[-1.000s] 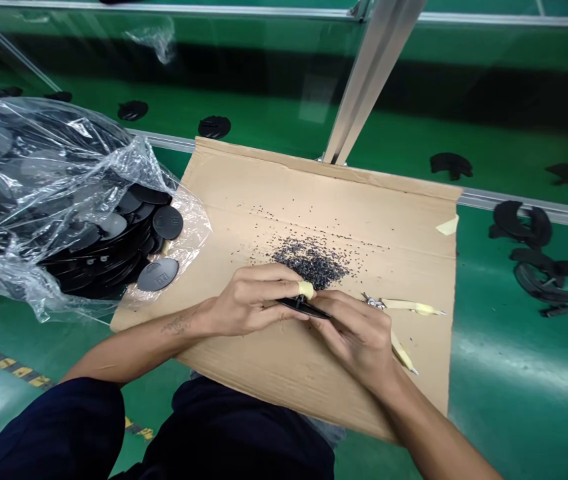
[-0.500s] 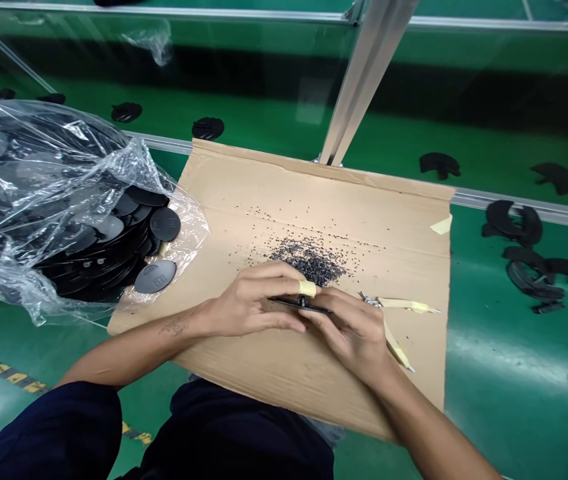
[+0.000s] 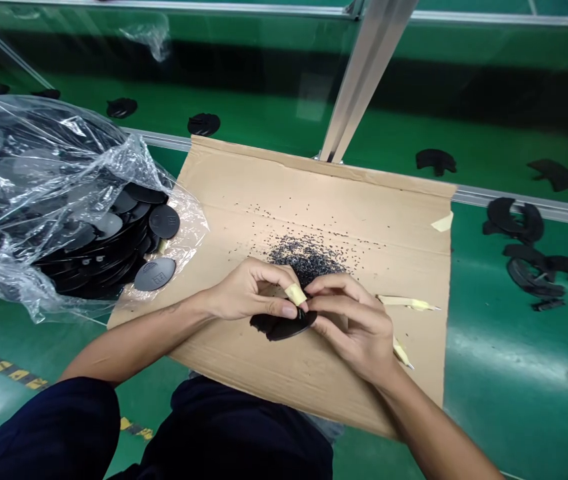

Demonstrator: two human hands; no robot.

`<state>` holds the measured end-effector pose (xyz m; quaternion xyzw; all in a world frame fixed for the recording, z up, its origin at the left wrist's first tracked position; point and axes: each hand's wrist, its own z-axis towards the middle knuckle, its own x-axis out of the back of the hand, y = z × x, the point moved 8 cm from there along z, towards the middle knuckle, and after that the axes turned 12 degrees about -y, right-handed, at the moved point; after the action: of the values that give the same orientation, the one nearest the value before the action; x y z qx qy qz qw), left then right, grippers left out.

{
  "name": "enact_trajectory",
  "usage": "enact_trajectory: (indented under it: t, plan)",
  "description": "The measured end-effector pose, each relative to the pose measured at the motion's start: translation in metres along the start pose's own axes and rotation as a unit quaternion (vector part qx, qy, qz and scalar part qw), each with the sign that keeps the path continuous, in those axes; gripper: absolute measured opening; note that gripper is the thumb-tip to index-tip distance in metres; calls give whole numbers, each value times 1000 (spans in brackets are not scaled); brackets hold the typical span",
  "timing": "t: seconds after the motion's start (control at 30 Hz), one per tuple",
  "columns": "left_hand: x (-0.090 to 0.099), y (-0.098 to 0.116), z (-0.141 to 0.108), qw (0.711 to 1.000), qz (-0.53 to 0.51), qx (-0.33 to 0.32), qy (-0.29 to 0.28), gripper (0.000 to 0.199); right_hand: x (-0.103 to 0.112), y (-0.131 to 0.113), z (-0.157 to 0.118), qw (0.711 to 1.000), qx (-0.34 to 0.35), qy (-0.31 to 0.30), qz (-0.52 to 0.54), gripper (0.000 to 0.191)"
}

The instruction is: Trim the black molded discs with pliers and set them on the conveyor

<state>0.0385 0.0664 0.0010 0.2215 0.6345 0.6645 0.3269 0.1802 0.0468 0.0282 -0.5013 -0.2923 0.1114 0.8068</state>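
Note:
A dark, flat, rounded plastic cover (image 3: 283, 327) is tilted above the cardboard, its inner side towards me. My right hand (image 3: 359, 320) grips the cover by its right edge, thumb below and fingers above. The thumb and taped forefinger of my left hand (image 3: 259, 292) are pinched together at a small raised feature on the cover. Whatever lies between those fingertips is too small to make out. Yellowish tape wraps the left forefinger. Just beyond both hands lies a heap of tiny black pieces (image 3: 304, 257), partly hidden by the fingers.
Cardboard (image 3: 244, 173) covers the bench before me. On the left, a clear plastic bag (image 3: 79, 167) spills similar covers, with one loose cover (image 3: 155, 274) beside it. A tool with tape-wrapped handles (image 3: 409, 303) lies right. Black curved parts (image 3: 514, 220) rest on the green surface.
The cover has tipped from nearly edge-on to show its inner face, and sits slightly lower. My left hand has shifted from the cover's left side to a fingertip pinch on top.

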Motion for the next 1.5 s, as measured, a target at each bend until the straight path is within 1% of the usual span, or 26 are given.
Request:
enact_trajectory:
  t: [0.07,0.13,0.2,0.27,0.33,0.4,0.5,0.57,0.6,0.7,0.77,0.83,0.9,0.97,1.0,1.07,1.13,1.17,1.23,1.37,1.43,1.5]
  plan:
    - [-1,7,-1,999,43,-8,-8,20,-2,1,1,999,5,-32,22,6]
    - [-3,15,-1,994,108,-15,-28,14,-5,5,3,996,-7,-71,44,3]
    - [-6,20,-1,986,161,-15,-50,10,-8,11,5,992,-26,-104,65,5]
    - [-7,20,-1,983,175,-14,-59,11,-9,14,5,990,-35,-115,78,7]
    - [-6,15,-1,988,149,-9,-48,13,-5,13,4,994,-24,-85,65,5]
    - [-3,8,-1,994,103,-1,-24,19,2,7,1,999,5,-31,3,3]
    - [-1,-1,-1,999,39,-4,3,35,6,-9,-6,990,50,31,-130,17]
    - [-2,-1,-2,1000,15,-21,3,46,6,-17,-9,977,70,54,-194,22]
    - [-3,-1,-2,1000,14,-28,4,48,5,-20,-10,971,75,64,-216,23]
    - [-3,-5,-3,999,29,-21,24,44,6,-26,-9,961,77,73,-257,25]
    - [-1,-10,-3,998,33,-10,43,33,10,-26,-9,956,56,46,-284,28]
    - [1,-15,-2,998,23,-9,50,28,18,-22,-14,942,13,0,-336,39]
    - [3,-18,-1,998,12,-12,56,29,30,-13,-28,914,-53,-47,-399,55]
    - [6,-19,-1,997,-5,-18,72,31,43,-2,-47,884,-124,-90,-441,63]
    - [7,-20,-2,996,-16,-20,82,32,49,3,-57,870,-156,-107,-454,62]
    - [10,-22,-4,994,-40,-21,96,35,56,10,-73,850,-202,-120,-471,54]
    - [11,-23,-4,993,-56,-18,101,36,59,12,-79,845,-221,-113,-474,44]
    - [13,-23,-4,993,-57,-17,103,36,59,11,-78,848,-222,-103,-470,40]
    - [17,-22,-5,992,-43,-20,116,36,57,5,-67,866,-208,-85,-446,35]
    - [29,-18,-3,990,7,-29,136,37,52,-12,-27,920,-146,-28,-362,30]
    - [33,-17,-1,991,18,-30,131,40,48,-12,-8,946,-125,-7,-298,28]
    - [36,-17,0,991,24,-29,128,41,41,-3,5,966,-118,1,-230,27]
